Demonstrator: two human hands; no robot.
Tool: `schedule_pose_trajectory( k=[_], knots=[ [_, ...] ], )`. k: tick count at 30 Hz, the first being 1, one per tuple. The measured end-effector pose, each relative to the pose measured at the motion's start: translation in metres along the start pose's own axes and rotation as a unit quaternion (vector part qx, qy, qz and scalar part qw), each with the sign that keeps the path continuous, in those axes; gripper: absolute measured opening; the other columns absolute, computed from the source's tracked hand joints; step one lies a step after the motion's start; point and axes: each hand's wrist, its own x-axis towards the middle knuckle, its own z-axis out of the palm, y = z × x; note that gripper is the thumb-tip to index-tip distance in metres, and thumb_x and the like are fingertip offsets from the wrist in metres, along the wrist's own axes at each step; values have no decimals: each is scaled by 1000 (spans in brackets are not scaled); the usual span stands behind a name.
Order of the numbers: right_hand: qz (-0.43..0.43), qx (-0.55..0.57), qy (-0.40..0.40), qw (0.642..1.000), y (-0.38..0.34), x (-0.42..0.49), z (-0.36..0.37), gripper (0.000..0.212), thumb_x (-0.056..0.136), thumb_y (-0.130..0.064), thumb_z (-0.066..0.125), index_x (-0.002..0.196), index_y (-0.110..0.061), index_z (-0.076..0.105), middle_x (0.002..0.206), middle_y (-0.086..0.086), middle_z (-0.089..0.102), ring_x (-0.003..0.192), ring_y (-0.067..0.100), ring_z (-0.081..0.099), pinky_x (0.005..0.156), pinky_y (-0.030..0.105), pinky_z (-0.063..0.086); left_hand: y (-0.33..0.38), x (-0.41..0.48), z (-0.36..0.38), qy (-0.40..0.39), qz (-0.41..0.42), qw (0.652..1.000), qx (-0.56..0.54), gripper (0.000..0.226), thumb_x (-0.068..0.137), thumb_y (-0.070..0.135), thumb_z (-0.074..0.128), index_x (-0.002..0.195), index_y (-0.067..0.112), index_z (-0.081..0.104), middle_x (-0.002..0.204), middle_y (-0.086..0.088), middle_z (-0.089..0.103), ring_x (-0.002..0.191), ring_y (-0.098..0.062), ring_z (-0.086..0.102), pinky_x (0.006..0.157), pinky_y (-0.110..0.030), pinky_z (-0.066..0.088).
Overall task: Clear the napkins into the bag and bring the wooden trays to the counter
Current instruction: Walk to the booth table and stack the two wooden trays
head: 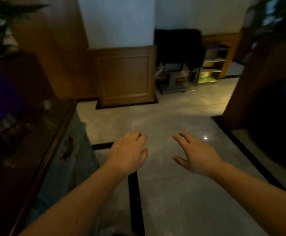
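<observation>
Both my hands are stretched out in front of me over a pale tiled floor, palms down. My left hand holds nothing, its fingers loosely curled. My right hand is empty with the fingers spread. No napkins, bag or wooden trays show in this view. A dark wooden counter or table with a glossy top runs along my left side, close to my left forearm.
A white pillar with wood panelling stands ahead. Behind it are a black chair and a metal shelf cart. Dark furniture sits at right. The tiled floor leads forward between them.
</observation>
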Motion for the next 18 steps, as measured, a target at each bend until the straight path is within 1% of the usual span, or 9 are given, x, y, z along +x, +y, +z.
schedule_pose_trajectory(
  k=[2,5,8,10,12,14,16,18],
  knots=[
    [46,-16,20,999,26,-26,-25,74,87,-59,49,148,-26,23,154,6,31,135,27,39,103,40,42,30,25,-13,18,59,998,5,43,91,39,47,128,17,49,122,-5,56,107,-23,55,83,-37,49],
    [114,-47,40,992,68,-75,-59,74,88,-59,47,148,-26,22,155,5,30,135,26,39,104,40,43,90,62,-25,26,147,989,5,42,90,40,47,124,16,52,120,-7,58,105,-25,56,83,-37,49],
    [173,-71,62,980,111,-127,-88,73,87,-59,48,148,-27,22,154,4,31,132,23,41,102,38,43,158,94,-35,47,225,973,0,39,90,39,47,121,15,53,118,-7,58,104,-25,56,83,-38,49],
    [219,-89,76,969,146,-165,-108,74,87,-60,47,148,-29,20,153,3,32,131,23,43,101,38,44,214,112,-40,59,274,960,-3,39,91,38,46,122,16,51,120,-6,58,105,-23,55,84,-37,49],
    [263,-100,90,955,181,-205,-125,75,86,-62,47,148,-30,20,152,2,32,130,22,44,100,38,45,271,130,-39,73,319,945,-2,39,92,38,45,124,18,49,120,-4,57,104,-21,55,81,-35,49],
    [292,-108,97,945,208,-236,-137,75,86,-61,48,148,-30,20,152,2,33,130,23,44,100,39,45,316,144,-37,81,345,935,-5,39,92,39,44,125,20,47,120,-3,57,103,-20,55,80,-34,51],
    [326,-120,100,933,245,-280,-152,76,86,-59,50,148,-29,20,152,2,33,130,23,44,101,39,45,378,161,-29,88,371,924,-14,39,92,39,44,126,22,46,120,-1,57,103,-18,55,81,-35,51],
    [353,-127,101,921,279,-316,-165,75,87,-58,51,149,-28,20,151,3,33,130,23,43,102,39,44,431,175,-23,90,389,916,-32,40,92,40,46,128,23,46,120,0,57,104,-16,56,80,-33,51]
  ],
)
